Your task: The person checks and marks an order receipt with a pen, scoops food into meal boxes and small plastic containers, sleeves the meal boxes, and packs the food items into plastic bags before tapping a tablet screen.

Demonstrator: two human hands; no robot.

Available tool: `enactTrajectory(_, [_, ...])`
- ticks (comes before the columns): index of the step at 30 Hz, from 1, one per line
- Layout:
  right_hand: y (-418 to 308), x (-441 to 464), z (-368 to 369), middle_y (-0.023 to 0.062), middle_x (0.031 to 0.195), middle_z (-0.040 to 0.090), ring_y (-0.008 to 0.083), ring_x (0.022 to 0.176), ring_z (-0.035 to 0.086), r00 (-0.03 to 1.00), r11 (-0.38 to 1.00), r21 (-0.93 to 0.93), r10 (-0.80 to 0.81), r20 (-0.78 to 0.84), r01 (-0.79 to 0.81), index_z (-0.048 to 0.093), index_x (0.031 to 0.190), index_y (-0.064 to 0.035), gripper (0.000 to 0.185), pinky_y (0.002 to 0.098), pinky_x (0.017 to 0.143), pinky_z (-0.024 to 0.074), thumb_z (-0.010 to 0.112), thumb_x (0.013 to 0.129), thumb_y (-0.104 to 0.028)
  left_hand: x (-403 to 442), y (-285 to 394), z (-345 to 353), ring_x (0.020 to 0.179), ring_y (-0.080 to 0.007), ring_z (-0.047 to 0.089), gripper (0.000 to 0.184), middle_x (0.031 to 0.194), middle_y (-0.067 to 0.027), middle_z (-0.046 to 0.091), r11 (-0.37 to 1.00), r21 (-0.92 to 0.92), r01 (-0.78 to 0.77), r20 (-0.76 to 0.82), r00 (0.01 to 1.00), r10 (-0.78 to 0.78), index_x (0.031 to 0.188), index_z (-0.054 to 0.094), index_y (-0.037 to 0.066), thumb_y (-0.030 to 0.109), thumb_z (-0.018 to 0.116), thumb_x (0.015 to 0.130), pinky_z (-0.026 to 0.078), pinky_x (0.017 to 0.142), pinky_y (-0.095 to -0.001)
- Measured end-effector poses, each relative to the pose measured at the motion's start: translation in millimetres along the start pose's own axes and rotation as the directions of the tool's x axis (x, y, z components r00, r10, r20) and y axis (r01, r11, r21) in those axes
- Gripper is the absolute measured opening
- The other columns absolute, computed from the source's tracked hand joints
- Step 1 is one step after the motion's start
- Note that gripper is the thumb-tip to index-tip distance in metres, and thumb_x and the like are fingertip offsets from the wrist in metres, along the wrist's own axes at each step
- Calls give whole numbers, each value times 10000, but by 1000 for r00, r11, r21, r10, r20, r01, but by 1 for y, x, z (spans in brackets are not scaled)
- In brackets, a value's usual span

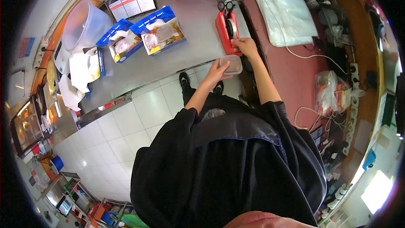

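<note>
My left hand [216, 74] is closed around a small clear plastic container with a lid [233, 65], just in front of the counter edge. At the near end of a red tape dispenser [222, 30], the fingers of my right hand [245, 46] are pinched together; what they hold, if anything, is too small to make out. Black-handled scissors [225, 6] stand at the dispenser's far end. To the left sit two open blue food boxes, one [163, 36] with a similar clear container inside, the other [125, 46] with a wrapped item.
A tablet [131, 2] leans at the back of the metal counter [194, 29]. A large translucent tub [82, 23] and another opened box [90, 67] stand at the left. Clear plastic bags [287, 17] and a white cable [314, 55] lie on the reddish surface [282, 74] at the right.
</note>
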State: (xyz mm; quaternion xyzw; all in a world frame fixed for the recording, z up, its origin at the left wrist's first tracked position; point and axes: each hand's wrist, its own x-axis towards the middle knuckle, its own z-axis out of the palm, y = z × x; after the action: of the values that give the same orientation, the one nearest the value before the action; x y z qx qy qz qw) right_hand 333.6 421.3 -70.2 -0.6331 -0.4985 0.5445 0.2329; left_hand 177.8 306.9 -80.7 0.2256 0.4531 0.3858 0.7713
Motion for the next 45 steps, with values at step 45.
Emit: enactTrajectory(45, [26, -117, -30, 160, 1063, 603, 235, 896, 625, 916, 714, 585, 218, 336, -384, 491, 1209, 51, 632, 352, 733, 546, 703, 784, -367, 26, -27, 39, 860, -131, 547, 498, 991, -58, 611, 846, 451, -283, -140, 914, 381, 1147, 553, 29, 465, 477, 918, 421, 706, -261])
